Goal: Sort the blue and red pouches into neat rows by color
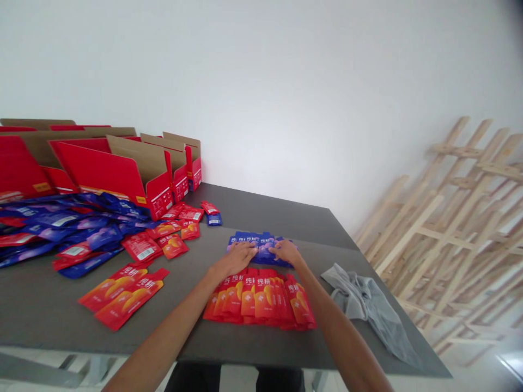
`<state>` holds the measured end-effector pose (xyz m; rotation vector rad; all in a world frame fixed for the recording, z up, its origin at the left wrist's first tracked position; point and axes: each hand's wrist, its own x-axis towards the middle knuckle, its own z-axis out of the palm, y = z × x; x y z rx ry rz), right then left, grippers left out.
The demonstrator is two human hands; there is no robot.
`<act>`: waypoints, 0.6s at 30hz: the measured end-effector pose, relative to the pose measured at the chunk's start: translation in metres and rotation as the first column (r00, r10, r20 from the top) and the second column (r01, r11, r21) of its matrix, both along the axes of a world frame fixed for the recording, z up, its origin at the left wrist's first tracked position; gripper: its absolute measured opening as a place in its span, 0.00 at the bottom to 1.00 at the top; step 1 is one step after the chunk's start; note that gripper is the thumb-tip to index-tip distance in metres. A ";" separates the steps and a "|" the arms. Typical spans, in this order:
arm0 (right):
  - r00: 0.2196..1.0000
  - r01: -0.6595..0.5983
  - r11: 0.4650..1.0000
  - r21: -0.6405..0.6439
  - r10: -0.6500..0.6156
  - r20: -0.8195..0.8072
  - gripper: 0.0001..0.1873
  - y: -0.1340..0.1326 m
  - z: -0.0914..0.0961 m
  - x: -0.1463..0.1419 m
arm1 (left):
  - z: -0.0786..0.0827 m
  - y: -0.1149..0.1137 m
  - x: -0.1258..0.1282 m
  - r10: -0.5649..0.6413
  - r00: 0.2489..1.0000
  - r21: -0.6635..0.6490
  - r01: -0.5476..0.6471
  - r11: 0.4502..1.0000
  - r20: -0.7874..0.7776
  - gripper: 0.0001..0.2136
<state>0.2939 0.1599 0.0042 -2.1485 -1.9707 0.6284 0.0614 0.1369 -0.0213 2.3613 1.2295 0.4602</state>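
Several open red cartons (102, 166) stand at the far left of the table (261, 207), their insides hidden, behind loose blue and red sachets (81, 234). Unclenched, the left hand (236, 259) and right hand (286, 251) lie flat on a blue sachet stack (261, 246), just above a fanned red sachet row (259, 299).

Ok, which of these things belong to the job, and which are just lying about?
Probably the job: left hand, right hand, blue sachets under them, red sachets in a row, loose sachet heap, red cartons.
Lying about: grey cloth, wooden frames.
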 end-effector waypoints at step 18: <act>0.999 0.051 0.974 0.220 -0.053 0.007 0.18 -0.040 -0.002 0.031 | 0.024 0.009 -0.142 0.319 0.921 0.230 -0.368 0.901 0.224 0.24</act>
